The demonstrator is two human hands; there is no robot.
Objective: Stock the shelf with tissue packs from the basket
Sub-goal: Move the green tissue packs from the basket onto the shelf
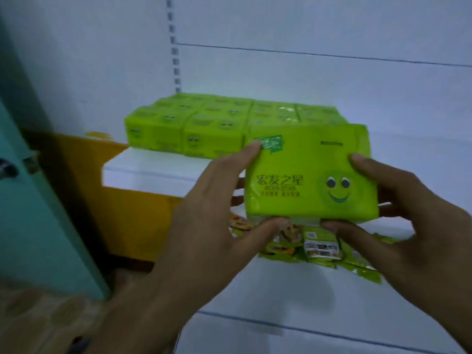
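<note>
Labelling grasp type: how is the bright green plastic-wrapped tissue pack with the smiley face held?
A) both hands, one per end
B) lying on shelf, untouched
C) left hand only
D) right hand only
A: left hand and right hand grip opposite ends of the green tissue pack.

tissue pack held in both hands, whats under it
Flat green printed packets lie on the white shelf below the tissue pack. The pack, left hand and right hand cover some, so their count cannot be told.
</note>
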